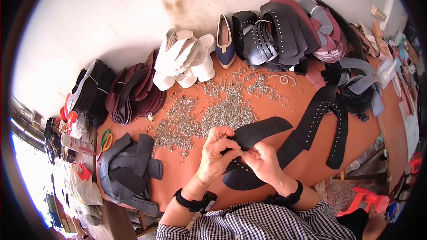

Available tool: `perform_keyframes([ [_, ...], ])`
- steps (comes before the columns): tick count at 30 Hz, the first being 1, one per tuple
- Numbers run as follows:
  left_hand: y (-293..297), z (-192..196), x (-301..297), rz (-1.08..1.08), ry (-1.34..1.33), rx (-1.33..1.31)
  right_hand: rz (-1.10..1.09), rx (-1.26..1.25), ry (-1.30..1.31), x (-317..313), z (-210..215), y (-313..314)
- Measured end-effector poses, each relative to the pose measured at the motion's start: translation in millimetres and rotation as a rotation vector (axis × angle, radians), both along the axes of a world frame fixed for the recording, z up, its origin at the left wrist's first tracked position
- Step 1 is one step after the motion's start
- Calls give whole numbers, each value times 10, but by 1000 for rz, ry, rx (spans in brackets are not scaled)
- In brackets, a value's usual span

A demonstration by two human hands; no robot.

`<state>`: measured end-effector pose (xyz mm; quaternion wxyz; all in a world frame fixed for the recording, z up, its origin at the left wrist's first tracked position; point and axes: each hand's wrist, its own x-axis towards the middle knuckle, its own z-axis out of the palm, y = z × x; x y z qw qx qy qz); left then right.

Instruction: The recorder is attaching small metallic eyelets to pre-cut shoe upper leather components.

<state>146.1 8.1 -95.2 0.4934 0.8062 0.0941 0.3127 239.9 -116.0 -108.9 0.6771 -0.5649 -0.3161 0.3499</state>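
Note:
A curved black shoe upper piece (pixel 262 130) is between my hands, its lower part (pixel 242 178) showing a few small studs or holes near my fingers. My left hand (pixel 214 154) is closed, with thumb and forefinger pinched at the piece's middle. Right beside it, my right hand (pixel 266 163) is closed too, its fingertips pinching at the same spot. Whatever small thing may be between the fingertips is hidden. Many loose silver studs (pixel 227 113) lie spread on the orange-brown tabletop (pixel 187 171) beyond my hands. A studded black upper (pixel 313 122) lies to the right.
Stacks of maroon pieces (pixel 133 93), white pieces (pixel 184 58) and studded black uppers (pixel 284 31) line the wall around a navy shoe (pixel 225 46). Scissors (pixel 106 141) and a dark pile (pixel 129 169) lie left. A red stool (pixel 365 201) and another person's hand (pixel 376 224) are lower right.

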Motion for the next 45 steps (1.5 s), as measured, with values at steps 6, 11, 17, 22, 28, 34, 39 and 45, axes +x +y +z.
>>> perform_keyframes([
  [6, 30, -8, 11, -70, -9, -53, -32, -47, -164, 11, -159, 14],
  [11, 87, -30, -6, -101, 10, -100, -12, -78, -229, 15, -16, 34],
  [17, 134, -192, -4, -103, -6, -281, 39, -73, -337, 59, 10, 29],
  [22, 82, -102, 1, -149, 91, -675, 87, -114, -407, 108, 3, -5],
  [28, 10, -65, 92, -164, 55, -726, -10, -115, -280, 64, -6, -59],
  [34, 1, -62, 54, -83, 51, -666, -93, 0, -234, 75, 65, -32],
  [39, 48, -105, 56, -111, 34, -648, -27, 54, -18, 51, -64, -29],
  [45, 30, -60, 16, -225, 33, -891, 101, -10, 158, 117, -41, -57],
])
